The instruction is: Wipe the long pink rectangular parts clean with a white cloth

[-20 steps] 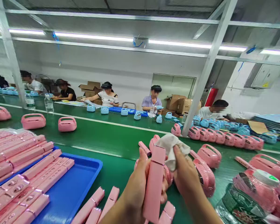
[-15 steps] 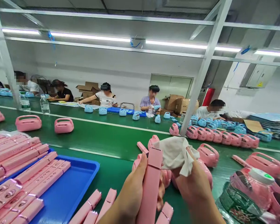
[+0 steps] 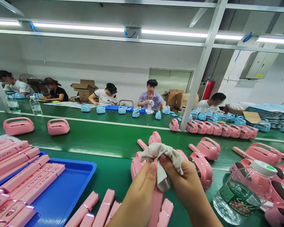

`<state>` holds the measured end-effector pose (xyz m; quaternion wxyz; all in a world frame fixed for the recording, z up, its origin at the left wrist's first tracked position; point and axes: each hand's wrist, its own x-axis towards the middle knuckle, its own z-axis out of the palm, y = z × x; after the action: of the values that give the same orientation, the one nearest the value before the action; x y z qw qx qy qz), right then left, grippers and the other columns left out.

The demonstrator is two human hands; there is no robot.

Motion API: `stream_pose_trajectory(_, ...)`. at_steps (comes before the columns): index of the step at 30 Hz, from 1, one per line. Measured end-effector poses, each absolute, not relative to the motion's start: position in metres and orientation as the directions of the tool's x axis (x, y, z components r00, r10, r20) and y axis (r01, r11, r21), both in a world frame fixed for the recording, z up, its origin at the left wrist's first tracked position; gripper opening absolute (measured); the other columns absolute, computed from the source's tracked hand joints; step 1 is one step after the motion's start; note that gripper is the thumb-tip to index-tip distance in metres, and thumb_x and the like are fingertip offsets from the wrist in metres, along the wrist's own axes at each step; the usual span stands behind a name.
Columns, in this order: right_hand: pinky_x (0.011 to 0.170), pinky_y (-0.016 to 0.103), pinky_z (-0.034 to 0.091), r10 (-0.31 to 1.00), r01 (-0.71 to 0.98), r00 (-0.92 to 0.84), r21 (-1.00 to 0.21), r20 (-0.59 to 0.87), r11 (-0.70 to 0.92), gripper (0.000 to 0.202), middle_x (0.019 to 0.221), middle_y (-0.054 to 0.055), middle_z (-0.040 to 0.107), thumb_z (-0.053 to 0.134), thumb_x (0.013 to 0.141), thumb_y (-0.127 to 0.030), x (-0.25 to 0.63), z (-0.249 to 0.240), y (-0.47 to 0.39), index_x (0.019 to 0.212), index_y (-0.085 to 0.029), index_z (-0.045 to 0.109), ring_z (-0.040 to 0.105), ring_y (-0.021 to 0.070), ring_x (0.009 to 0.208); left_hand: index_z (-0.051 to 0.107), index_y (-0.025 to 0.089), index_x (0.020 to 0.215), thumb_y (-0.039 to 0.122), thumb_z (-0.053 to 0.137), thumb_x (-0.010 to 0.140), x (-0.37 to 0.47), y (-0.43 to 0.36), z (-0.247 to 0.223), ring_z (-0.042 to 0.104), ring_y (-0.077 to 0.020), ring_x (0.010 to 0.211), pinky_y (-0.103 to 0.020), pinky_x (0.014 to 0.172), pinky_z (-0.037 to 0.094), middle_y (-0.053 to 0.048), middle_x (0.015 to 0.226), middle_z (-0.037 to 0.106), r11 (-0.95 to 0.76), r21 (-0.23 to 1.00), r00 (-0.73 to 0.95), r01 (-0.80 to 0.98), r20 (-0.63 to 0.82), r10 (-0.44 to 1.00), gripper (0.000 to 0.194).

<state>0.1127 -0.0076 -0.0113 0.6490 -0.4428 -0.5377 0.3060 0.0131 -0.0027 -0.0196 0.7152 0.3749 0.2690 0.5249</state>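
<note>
My left hand (image 3: 142, 189) is closed around a long pink plastic bar (image 3: 156, 201), which points away from me. A white cloth (image 3: 164, 159) is bunched over the bar's far end, and my right hand (image 3: 181, 181) pinches it there. The cloth hides that end of the bar. Below my hands, more pink bars (image 3: 104, 206) with shiny bands lie on the green table. Just beyond them stand pink handled cases (image 3: 200, 168), partly covered by my hands and the cloth.
A blue tray (image 3: 79, 176) holding stacked pink bars is at left. At right, a clear water bottle (image 3: 241, 192) stands near more pink cases. A metal post (image 3: 201, 67) rises beyond my hands. Several people sit across the table among light blue cases (image 3: 100, 109).
My right hand has brought the cloth leftward onto the bar's far end and wrapped it there. Both hands are now together. The view has shifted slightly; a person opposite has reached toward a blue case.
</note>
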Motion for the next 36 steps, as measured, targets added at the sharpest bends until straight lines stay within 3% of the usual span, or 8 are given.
stream_pose_trajectory(3, 0.043, 0.021, 0.027, 0.818, 0.122, 0.324, -0.879, 0.475, 0.461, 0.038, 0.043, -0.006, 0.042, 0.069, 0.068, -0.042, 0.129, -0.016, 0.002, 0.046, -0.017, 0.052, 0.033, 0.0076, 0.045, 0.07, 0.023, 0.084, 0.048, 0.066, 0.07, 0.013, -0.005, -0.017, 0.057, -0.0188, 0.102, -0.02, 0.082, 0.042, -0.003, 0.088, 0.07, 0.132, 0.911, 0.158, -0.39, -0.075, 0.985, 0.029)
stream_pose_trajectory(8, 0.043, 0.018, 0.036, 0.708, 0.031, 0.58, -0.879, 0.403, 0.476, 0.029, 0.053, -0.003, 0.055, 0.072, 0.068, -0.043, 0.164, -0.02, 0.02, 0.062, -0.016, 0.063, 0.044, 0.0091, 0.05, 0.06, 0.014, 0.068, 0.076, 0.045, 0.065, 0.0, -0.006, -0.007, 0.037, -0.0064, 0.039, -0.018, 0.038, 0.03, 0.002, 0.045, 0.047, 0.333, 0.9, 0.439, -0.28, -0.189, 0.878, 0.063)
stream_pose_trajectory(13, 0.057, 0.017, 0.048, 0.706, -0.181, 0.63, -0.824, 0.322, 0.538, 0.029, 0.077, -0.002, 0.064, 0.069, 0.069, -0.047, 0.157, -0.014, 0.018, 0.084, -0.023, 0.063, 0.059, 0.0123, 0.074, 0.055, 0.014, 0.071, 0.082, 0.038, 0.062, -0.007, -0.004, -0.006, 0.037, -0.0058, 0.038, -0.017, 0.038, 0.029, 0.002, 0.047, 0.046, 0.366, 0.889, 0.517, -0.276, -0.184, 0.836, 0.071)
stream_pose_trajectory(18, 0.043, 0.017, 0.041, 0.878, -0.168, 0.298, -0.884, 0.375, 0.435, 0.023, 0.054, -0.003, 0.056, 0.067, 0.073, -0.042, 0.119, -0.013, -0.004, 0.072, -0.019, 0.067, 0.05, 0.0107, 0.05, 0.058, 0.019, 0.094, 0.08, 0.042, 0.061, 0.001, -0.001, -0.016, 0.036, -0.0075, 0.038, -0.018, 0.035, 0.027, 0.003, 0.05, 0.047, 0.354, 0.851, 0.527, -0.388, -0.11, 0.843, 0.071)
stream_pose_trajectory(21, 0.05, 0.019, 0.041, 0.895, -0.116, 0.182, -0.895, 0.407, 0.43, 0.02, 0.061, -0.002, 0.058, 0.065, 0.076, -0.04, 0.106, -0.019, -0.007, 0.077, -0.02, 0.068, 0.049, 0.0107, 0.054, 0.059, 0.018, 0.078, 0.081, 0.042, 0.061, 0.002, -0.003, -0.015, 0.036, -0.0072, 0.035, -0.017, 0.033, 0.028, 0.004, 0.044, 0.045, 0.329, 0.824, 0.528, -0.461, -0.044, 0.848, 0.067)
stream_pose_trajectory(27, 0.061, 0.025, 0.045, 0.876, -0.146, 0.212, -0.873, 0.433, 0.466, 0.017, 0.06, -0.002, 0.06, 0.069, 0.073, -0.036, 0.11, -0.031, 0.008, 0.072, -0.019, 0.066, 0.053, 0.015, 0.059, 0.056, 0.013, 0.06, 0.069, 0.048, 0.071, -0.007, -0.009, -0.007, 0.034, -0.0019, 0.029, -0.013, 0.032, 0.027, 0.003, 0.041, 0.043, 0.531, 0.728, 0.754, -0.433, -0.031, 0.657, 0.058)
stream_pose_trajectory(31, 0.052, 0.022, 0.044, 0.904, -0.318, 0.29, -0.859, 0.315, 0.401, 0.021, 0.069, -0.004, 0.063, 0.055, 0.085, -0.041, 0.116, -0.027, 0.011, 0.096, -0.024, 0.06, 0.055, 0.0126, 0.057, 0.061, 0.009, 0.063, 0.06, 0.044, 0.08, -0.005, -0.004, -0.011, 0.045, -0.0054, 0.033, -0.014, 0.035, 0.032, -0.001, 0.044, 0.049, 0.507, 0.746, 0.699, -0.431, -0.079, 0.711, 0.056)
stream_pose_trajectory(36, 0.05, 0.024, 0.049, 0.91, -0.412, 0.332, -0.829, 0.25, 0.378, 0.042, 0.086, 0.003, 0.067, 0.056, 0.079, -0.052, 0.12, -0.022, 0.006, 0.109, -0.023, 0.056, 0.062, 0.0171, 0.066, 0.064, 0.009, 0.062, 0.063, 0.052, 0.073, -0.002, -0.001, -0.013, 0.05, -0.0082, 0.045, -0.019, 0.047, 0.039, -0.005, 0.057, 0.058, 0.452, 0.76, 0.566, -0.467, -0.136, 0.813, 0.057)
